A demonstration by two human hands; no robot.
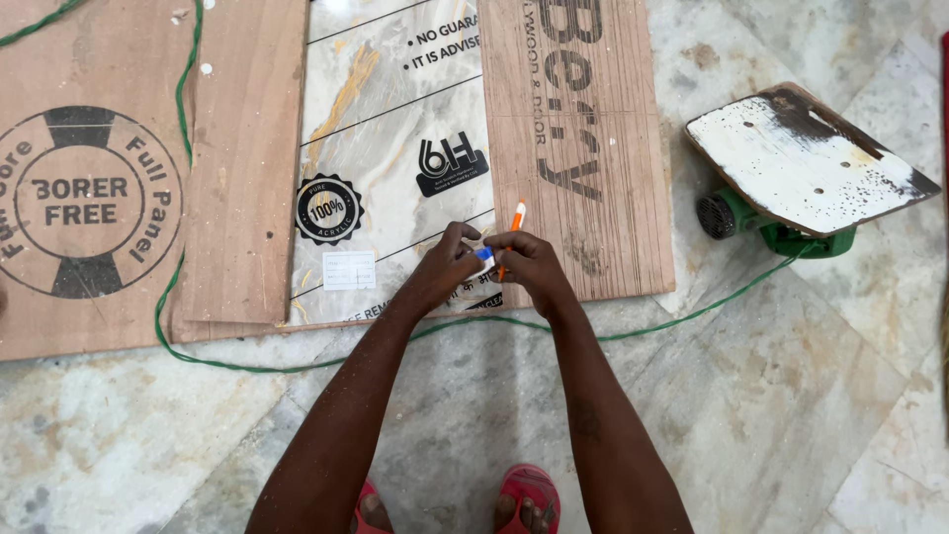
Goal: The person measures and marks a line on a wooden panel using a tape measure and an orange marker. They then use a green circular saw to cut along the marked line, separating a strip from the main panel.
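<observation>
At the centre of the frame the fingertips of both hands meet. The right hand (534, 265) is pinched shut on an orange pen (512, 229), whose white tip pokes up and to the right above the knuckles, while the thumb and forefinger of the left hand (450, 262) are closed on a small blue piece (484, 254) at the pen's lower end, probably its cap, though it is too small to tell for sure. The two hands touch each other there, just above the lower edge of a marble-patterned laminate sheet (390, 148) lying on the floor. To do this well, the judgement is that the right hand should keep the barrel steady while the left pulls or presses the blue piece straight along the pen's axis, without twisting sideways, and with the tip kept clear of the sheet's surface. To the right of the sheet, touching it, lies a plywood board (578, 148) with grain and lettering; to the left lie two more brown boards (242, 158), the far one stamped with a round mark. A green cable (297, 368) loops across the marble floor (791, 396) below the sheets and runs to a green power tool (781, 232) at the upper right, under a scuffed white plate (801, 158). Red sandals (529, 494) show at the bottom edge.
</observation>
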